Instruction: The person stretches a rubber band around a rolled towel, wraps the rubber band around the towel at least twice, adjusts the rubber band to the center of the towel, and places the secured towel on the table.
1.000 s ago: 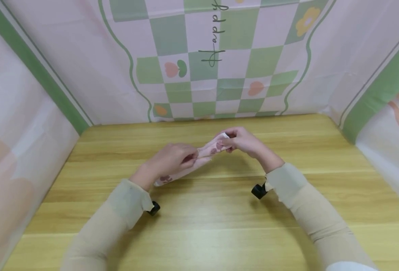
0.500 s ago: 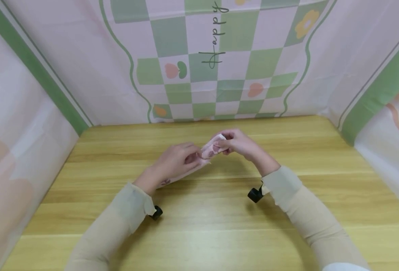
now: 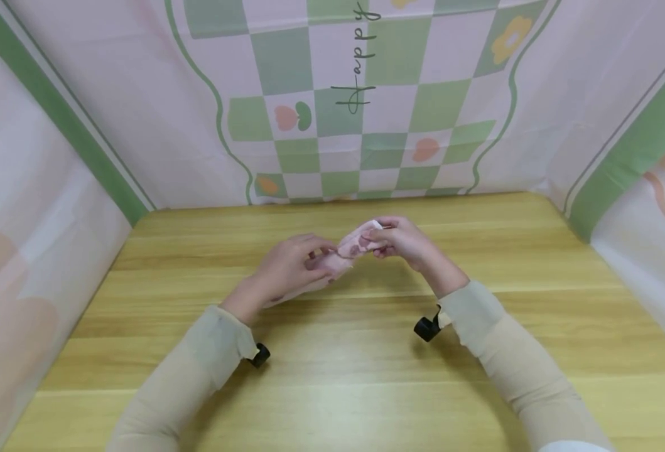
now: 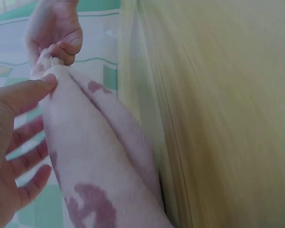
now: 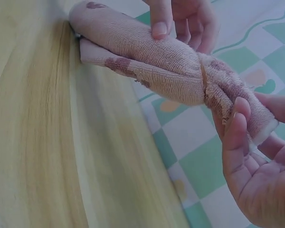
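Note:
A pair of pale pink socks with dark mauve patches is held in the air above the table. The socks lie together lengthwise, with fuzzy inside knit and loose threads near a narrow brownish seam. My right hand pinches the white-edged short end between thumb and fingers. Just beyond the seam, my left hand holds the socks between thumb and forefinger. Its other fingers are spread apart beside the fabric in the left wrist view. Part of the long end is hidden behind the left hand in the head view.
A wood-grain table lies beneath both hands. Behind it hangs a green-and-white checked cloth, with more printed cloth at the left and right sides. A black wrist camera is under the right cuff, another under the left.
The left hand's fingers have spread, showing more fabric between them. The right hand's end moved slightly left, then back right. The long end now shows less beside the left wrist.

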`<state>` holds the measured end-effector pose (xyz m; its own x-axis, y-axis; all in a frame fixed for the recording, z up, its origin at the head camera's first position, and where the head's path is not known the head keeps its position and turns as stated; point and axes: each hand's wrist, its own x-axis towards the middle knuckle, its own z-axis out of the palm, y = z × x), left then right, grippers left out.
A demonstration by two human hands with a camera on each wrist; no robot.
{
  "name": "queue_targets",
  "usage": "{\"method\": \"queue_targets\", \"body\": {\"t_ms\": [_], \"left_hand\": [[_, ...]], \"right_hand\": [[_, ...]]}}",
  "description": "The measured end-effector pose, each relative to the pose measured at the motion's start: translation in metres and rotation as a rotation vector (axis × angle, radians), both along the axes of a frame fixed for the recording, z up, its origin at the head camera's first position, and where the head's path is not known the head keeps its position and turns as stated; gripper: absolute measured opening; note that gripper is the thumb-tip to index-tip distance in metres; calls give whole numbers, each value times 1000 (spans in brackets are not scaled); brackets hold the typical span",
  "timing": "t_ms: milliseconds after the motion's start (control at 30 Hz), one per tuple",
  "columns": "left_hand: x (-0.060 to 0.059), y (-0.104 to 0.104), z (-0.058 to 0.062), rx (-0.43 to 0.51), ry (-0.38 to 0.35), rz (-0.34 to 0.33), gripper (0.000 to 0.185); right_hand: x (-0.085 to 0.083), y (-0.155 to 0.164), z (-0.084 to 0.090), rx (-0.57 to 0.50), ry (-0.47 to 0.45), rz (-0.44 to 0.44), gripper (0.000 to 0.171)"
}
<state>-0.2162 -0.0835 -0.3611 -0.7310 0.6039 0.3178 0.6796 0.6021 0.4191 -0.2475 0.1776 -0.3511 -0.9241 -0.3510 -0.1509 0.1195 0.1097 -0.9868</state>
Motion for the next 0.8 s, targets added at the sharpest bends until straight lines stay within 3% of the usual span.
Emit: {"method": "queue_targets", "body": {"t_ms": [200, 367, 633, 800], "left_hand": [[-4, 8, 3, -79, -191, 108, 55], [-9, 9, 6, -44, -348, 85, 48], [-18, 0, 14, 13, -416, 17, 38], [-19, -3, 24, -22, -448, -29, 43]], "right_hand": [[2, 0, 1, -53, -26, -20, 40], [2, 4, 3, -52, -9, 35, 44], [-2, 11, 3, -6, 90, 197, 69], [-3, 5, -9, -123, 149, 208, 70]]}}
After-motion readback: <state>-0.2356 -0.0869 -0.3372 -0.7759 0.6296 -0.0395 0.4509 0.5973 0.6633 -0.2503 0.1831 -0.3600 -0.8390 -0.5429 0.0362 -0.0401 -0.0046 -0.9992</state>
